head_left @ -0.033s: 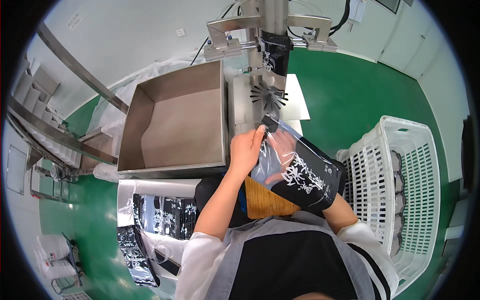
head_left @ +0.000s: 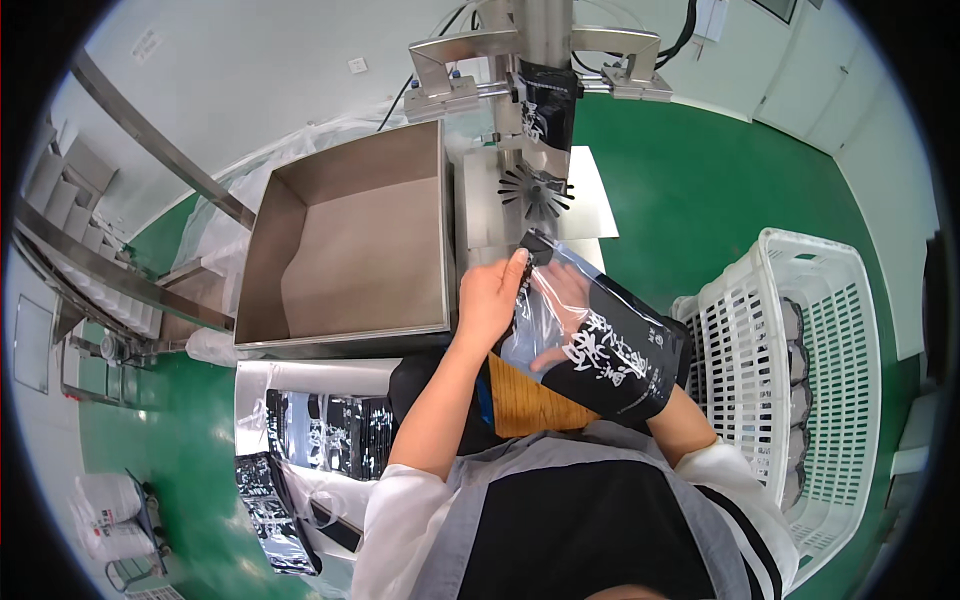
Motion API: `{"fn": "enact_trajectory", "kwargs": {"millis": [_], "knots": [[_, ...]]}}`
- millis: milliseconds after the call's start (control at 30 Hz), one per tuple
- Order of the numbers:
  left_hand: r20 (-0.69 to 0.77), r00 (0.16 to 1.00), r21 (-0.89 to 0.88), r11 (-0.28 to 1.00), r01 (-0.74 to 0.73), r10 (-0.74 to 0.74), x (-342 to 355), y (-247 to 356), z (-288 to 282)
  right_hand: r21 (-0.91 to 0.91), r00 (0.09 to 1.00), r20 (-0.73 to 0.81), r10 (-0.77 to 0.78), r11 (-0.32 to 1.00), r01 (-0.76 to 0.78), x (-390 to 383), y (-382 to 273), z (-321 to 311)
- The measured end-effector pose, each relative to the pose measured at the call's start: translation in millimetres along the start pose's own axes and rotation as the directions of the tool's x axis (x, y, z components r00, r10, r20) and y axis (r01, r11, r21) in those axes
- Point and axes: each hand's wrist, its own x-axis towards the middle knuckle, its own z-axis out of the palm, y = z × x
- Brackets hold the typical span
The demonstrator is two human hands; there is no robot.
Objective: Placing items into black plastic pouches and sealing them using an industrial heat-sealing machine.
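My left hand [head_left: 492, 295] pinches one end of a black plastic pouch [head_left: 625, 350] with a clear window and white lettering. Through the window shows my right hand [head_left: 562, 300], its fingers spread flat. The pouch covers this hand down to the wrist; whether the hand is inside it or behind it I cannot tell. Just beyond the pouch is a dark, star-like ring of prongs [head_left: 537, 192] below a steel tube [head_left: 547, 35]. Another black pouch [head_left: 548, 105] is around the lower part of that tube.
Left of the tube stands a deep steel bin [head_left: 360, 250]. Stacked black pouches [head_left: 330, 435] lie on a white surface at the near left, with more pouches [head_left: 272, 515] beside them. A white plastic crate [head_left: 740, 350] at the right holds several dark packs [head_left: 793, 400].
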Motion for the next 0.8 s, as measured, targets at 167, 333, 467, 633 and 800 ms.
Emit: {"fn": "enact_trajectory", "kwargs": {"millis": [167, 333, 467, 633, 800], "knots": [[-0.027, 0.92, -0.595, 0.746, 0.299, -0.39, 10, -25, -22, -0.148, 0.975, 0.097, 0.202, 0.971, -0.187, -28, -32, -72], [0.088, 0.88, -0.78, 0.517, 0.353, -0.468, 15, -39, -33, -0.344, 0.998, 0.044, 0.034, 0.939, -0.017, -44, -36, -122], [0.175, 0.814, -0.771, 0.437, 0.463, -0.553, 16, -57, -8, 0.053, 0.995, -0.068, -0.077, 0.995, 0.081, -32, -19, -109], [0.146, 0.783, -0.448, 0.665, 0.597, -0.605, 31, -84, 34, 0.132, 0.931, -0.356, -0.08, 0.982, 0.135, -34, -1, -95], [0.347, 0.861, 0.146, 0.929, 0.341, -0.371, 70, -99, 71, -0.091, 0.557, -0.829, 0.052, 0.97, -0.226, -47, 36, -83]]}}
